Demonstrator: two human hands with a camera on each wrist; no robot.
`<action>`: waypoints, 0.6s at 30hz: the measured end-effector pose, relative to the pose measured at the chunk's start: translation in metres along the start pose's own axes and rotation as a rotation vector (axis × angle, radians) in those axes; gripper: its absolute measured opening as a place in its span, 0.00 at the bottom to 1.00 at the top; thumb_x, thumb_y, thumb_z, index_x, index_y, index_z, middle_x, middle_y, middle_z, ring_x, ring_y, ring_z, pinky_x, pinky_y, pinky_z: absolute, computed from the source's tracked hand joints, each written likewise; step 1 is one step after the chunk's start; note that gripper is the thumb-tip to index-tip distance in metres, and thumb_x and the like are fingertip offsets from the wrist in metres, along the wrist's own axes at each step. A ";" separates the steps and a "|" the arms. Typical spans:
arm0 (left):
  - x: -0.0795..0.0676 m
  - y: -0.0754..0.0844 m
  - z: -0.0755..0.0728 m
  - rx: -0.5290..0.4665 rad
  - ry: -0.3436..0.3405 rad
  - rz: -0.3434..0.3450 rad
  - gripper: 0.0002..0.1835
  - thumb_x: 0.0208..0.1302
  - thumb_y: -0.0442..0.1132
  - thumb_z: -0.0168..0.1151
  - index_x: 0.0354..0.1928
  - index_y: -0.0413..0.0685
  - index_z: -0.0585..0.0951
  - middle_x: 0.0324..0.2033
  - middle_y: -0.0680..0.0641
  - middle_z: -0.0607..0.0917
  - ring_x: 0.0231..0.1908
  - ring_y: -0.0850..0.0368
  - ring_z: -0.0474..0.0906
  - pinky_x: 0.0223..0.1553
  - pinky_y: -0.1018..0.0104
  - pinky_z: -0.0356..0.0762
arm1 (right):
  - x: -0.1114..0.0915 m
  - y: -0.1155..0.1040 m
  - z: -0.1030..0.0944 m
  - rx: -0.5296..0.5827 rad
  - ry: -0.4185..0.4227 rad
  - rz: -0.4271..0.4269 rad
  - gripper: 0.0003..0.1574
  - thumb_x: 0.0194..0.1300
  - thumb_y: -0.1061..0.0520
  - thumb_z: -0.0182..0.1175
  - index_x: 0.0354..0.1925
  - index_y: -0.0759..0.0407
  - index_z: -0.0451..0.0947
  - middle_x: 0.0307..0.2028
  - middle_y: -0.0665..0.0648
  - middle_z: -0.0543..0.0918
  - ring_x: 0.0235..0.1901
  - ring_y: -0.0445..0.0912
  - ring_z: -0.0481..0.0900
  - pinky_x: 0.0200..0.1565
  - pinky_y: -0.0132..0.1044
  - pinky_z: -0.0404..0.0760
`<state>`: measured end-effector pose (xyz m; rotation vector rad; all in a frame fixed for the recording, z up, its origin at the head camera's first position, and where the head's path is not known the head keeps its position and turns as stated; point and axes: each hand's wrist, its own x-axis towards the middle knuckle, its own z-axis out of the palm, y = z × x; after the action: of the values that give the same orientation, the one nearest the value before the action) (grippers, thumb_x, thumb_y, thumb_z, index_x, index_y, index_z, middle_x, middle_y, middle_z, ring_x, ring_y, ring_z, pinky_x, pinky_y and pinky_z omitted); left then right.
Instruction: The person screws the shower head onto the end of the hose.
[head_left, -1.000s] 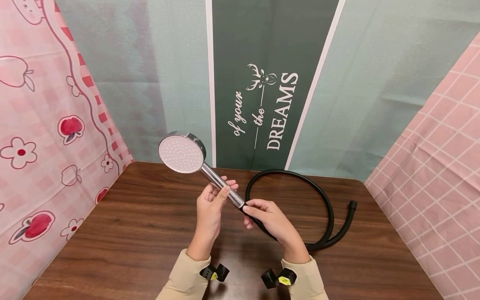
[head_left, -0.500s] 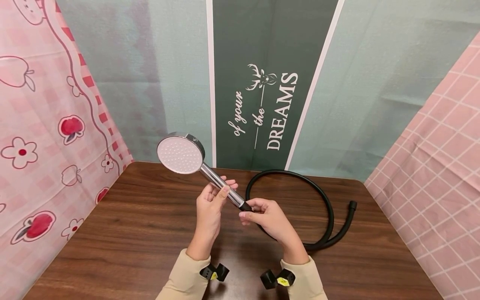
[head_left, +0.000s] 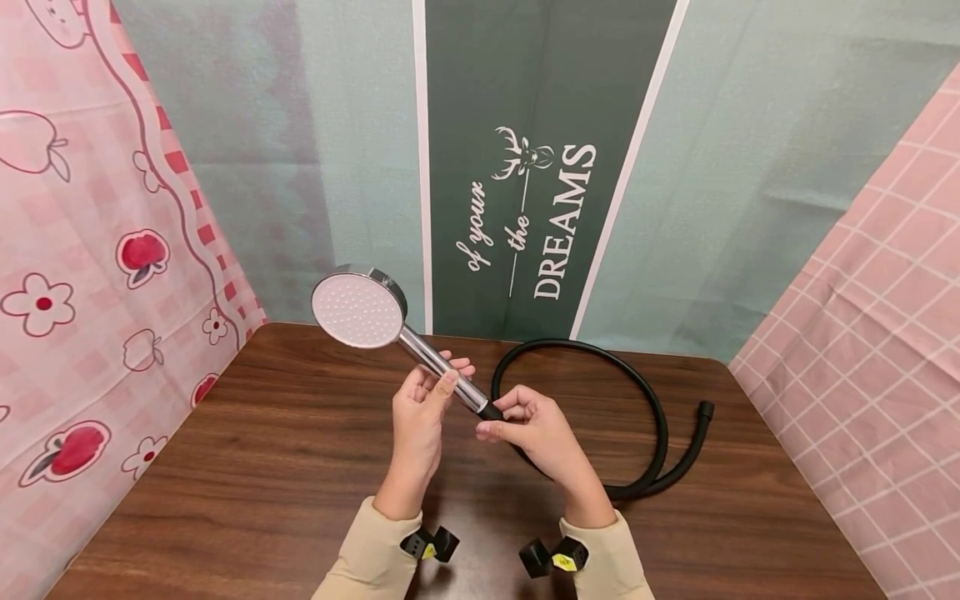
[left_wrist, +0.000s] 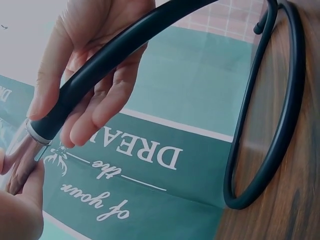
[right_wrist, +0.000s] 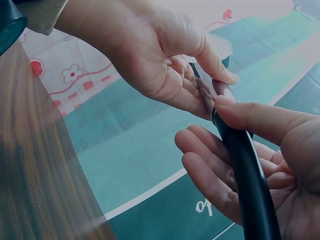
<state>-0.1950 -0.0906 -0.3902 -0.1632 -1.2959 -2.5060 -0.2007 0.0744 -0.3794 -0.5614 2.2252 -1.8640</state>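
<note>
A chrome hand shower head (head_left: 358,310) with a pale, dotted face tilts up and left above the table. My left hand (head_left: 417,421) grips its handle (head_left: 427,353) between thumb and fingers. At the handle's lower end sits the end of a black shower hose (head_left: 654,417), meeting the handle in line. My right hand (head_left: 542,433) pinches this hose end with thumb and forefinger. In the left wrist view, the hose's black collar (left_wrist: 52,120) butts against the silver handle rim. The right wrist view shows the right thumb (right_wrist: 250,116) lying on the collar; the thread inside is hidden.
Looping to the right, the hose lies on the brown wood table (head_left: 285,467), its free end (head_left: 706,410) pointing toward the back. A green and grey cloth (head_left: 675,167) hangs behind. Pink cloths stand at left and right.
My right thumb and fingers have shifted their hold around the hose end, leaving more of the black collar showing. The shower head has drifted slightly left; the left hand keeps its grip.
</note>
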 end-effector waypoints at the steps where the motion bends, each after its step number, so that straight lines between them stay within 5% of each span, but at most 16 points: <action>1: 0.000 0.000 0.000 0.000 0.002 0.000 0.13 0.69 0.28 0.58 0.53 0.38 0.74 0.39 0.53 0.89 0.43 0.59 0.88 0.54 0.68 0.82 | 0.000 0.000 0.000 0.002 0.003 -0.001 0.21 0.58 0.63 0.71 0.42 0.73 0.73 0.34 0.74 0.87 0.32 0.46 0.90 0.41 0.33 0.87; 18: -0.001 -0.001 0.002 -0.004 0.009 -0.007 0.14 0.69 0.28 0.57 0.55 0.35 0.73 0.39 0.53 0.89 0.43 0.60 0.88 0.54 0.68 0.82 | 0.001 0.002 -0.001 0.053 0.006 0.010 0.21 0.58 0.62 0.71 0.41 0.75 0.74 0.34 0.76 0.86 0.30 0.42 0.89 0.41 0.36 0.88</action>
<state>-0.1947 -0.0889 -0.3898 -0.1483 -1.2908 -2.5121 -0.2023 0.0751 -0.3812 -0.5352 2.1714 -1.9162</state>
